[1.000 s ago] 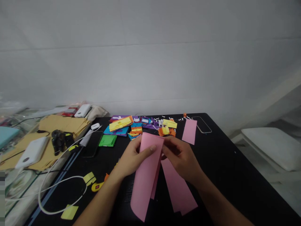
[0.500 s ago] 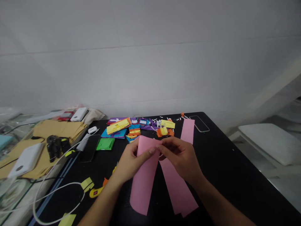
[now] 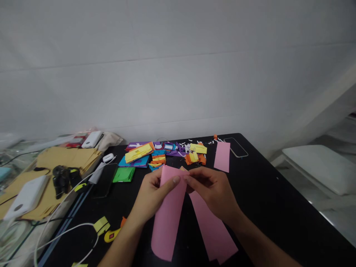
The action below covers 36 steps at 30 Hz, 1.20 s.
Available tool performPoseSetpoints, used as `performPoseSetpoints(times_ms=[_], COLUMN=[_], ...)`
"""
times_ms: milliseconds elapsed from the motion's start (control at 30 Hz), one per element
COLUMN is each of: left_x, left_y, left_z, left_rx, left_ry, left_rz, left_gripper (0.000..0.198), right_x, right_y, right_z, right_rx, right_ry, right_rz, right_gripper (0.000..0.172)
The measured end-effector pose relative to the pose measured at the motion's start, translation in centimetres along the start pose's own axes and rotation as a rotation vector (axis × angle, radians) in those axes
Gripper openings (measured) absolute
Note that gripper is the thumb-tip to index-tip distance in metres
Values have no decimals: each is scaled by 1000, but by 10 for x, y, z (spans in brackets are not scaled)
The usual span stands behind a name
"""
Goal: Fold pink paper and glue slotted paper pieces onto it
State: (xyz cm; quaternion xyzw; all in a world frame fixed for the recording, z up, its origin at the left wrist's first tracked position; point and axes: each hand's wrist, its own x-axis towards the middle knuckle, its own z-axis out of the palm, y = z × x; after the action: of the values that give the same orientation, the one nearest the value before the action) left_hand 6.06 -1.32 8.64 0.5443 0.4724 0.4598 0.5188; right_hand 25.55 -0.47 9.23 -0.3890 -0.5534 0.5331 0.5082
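Observation:
A curved sheet of pink paper (image 3: 168,218) is held between my two hands over the black table. My left hand (image 3: 151,194) grips its upper left part, thumb on the front and fingers behind. At the top right corner, my right hand (image 3: 213,189) pinches the paper's edge between thumb and fingers; those fingertips are partly hidden. A small orange-tan bit (image 3: 183,168) shows just behind the top edge. Under my right hand lie pink strips (image 3: 213,231) on the table, and another pink piece (image 3: 222,157) lies farther back.
Folded yellow (image 3: 139,152), blue and green papers (image 3: 124,174) lie at the back left, with colored scraps (image 3: 194,157) beside them. A yellow-handled cutter (image 3: 112,236), a white cable (image 3: 69,231) and a dark phone (image 3: 105,180) are to the left. A clear phone case (image 3: 236,147) lies back right.
Both hands still hold the pink sheet, which sits slightly lower and farther left in view. The view has shifted a little. The cutter is more covered by my left forearm.

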Motion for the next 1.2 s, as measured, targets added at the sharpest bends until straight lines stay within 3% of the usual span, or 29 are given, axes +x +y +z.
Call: performPoseSetpoints(times_ms=[167, 467, 633, 1200], left_x=[-1, -3, -4, -2], left_y=[1, -3, -2, -3], left_z=[1, -2, -1, -1], left_rx=[-19, -158, -145, -198], left_ry=[61, 17, 0, 1], left_rz=[4, -167, -156, -173], left_gripper=[38, 46, 44, 41], right_x=[0, -3, 1, 7], right_y=[-3, -5, -8, -5], right_z=[1, -1, -3, -5], right_rx=[-5, 153, 211, 268], right_ry=[-5, -64, -115, -143], right_rz=[20, -21, -10, 78], right_gripper=[25, 20, 12, 17])
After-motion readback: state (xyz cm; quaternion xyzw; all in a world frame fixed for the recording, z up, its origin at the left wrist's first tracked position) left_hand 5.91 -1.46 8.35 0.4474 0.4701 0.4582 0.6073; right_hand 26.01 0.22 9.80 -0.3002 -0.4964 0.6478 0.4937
